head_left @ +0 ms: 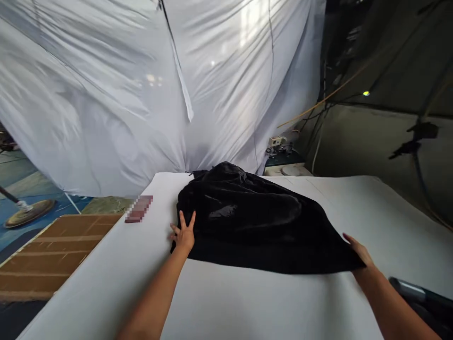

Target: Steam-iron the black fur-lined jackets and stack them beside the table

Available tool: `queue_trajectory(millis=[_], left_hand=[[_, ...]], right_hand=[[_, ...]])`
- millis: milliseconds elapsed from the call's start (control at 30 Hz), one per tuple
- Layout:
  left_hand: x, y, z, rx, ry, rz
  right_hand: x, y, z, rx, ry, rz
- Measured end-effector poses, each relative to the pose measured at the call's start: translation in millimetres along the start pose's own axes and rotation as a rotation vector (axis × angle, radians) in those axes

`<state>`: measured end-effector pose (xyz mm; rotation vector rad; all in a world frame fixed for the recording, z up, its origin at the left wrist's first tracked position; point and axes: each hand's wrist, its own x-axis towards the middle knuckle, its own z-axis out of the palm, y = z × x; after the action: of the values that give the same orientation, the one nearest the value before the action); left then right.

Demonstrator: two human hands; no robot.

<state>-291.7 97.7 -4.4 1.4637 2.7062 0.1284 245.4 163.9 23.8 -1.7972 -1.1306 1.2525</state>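
Note:
A large black cloth (255,222) with a soft sheen lies on the white table (255,297), bunched at its far side and flatter along its near edge. On its left edge rests my left hand (184,233), fingers spread and nothing gripped. My right hand (359,250) is at the cloth's right corner, with its fingers stretched out along the edge and partly hidden under the fabric.
A blurred dark red item (141,208) lies at the table's left edge. Brown cardboard (60,245) is beyond that edge. White sheeting (141,94) hangs behind the table. A dark, shiny object (417,293) is at the lower right.

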Motion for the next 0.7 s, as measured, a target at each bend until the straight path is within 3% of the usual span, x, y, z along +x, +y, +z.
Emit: queue_trajectory(millis=[67,133,167,267,367,467,567,700], left_hand=[[-28.0,0.1,4.5,0.011,0.148,0.044],[-56.6,5.3,7.9,-0.026,0.194,0.210],[-69.8,9.2,9.7,-0.050,0.147,0.322],[-98.6,19.1,15.8,-0.083,-0.044,0.575],[-108.9,18.8,19.8,-0.043,-0.059,0.598],[-109.4,13.8,19.6,0.018,-0.064,0.653],[-111.0,16.1,15.3,0.073,-0.085,0.680],[-114.8,18.0,1.3,0.100,-0.099,0.678]], right_hand=[[-8.4,-8.2,-7.4,0.061,-0.095,0.156],[-12.1,-21.4,0.2,0.038,-0.150,0.179],[-12.4,-28.3,8.1,-0.029,-0.123,0.144],[-9.5,-44.3,33.4,-0.285,0.112,0.021],[-9.2,-47.5,37.2,-0.378,0.265,-0.046],[-21.4,-37.4,20.0,-0.576,0.380,-0.060],[-44.4,-22.4,9.7,-0.831,0.307,-0.015],[-70.1,-9.1,18.8,-1.045,0.253,-0.107]])
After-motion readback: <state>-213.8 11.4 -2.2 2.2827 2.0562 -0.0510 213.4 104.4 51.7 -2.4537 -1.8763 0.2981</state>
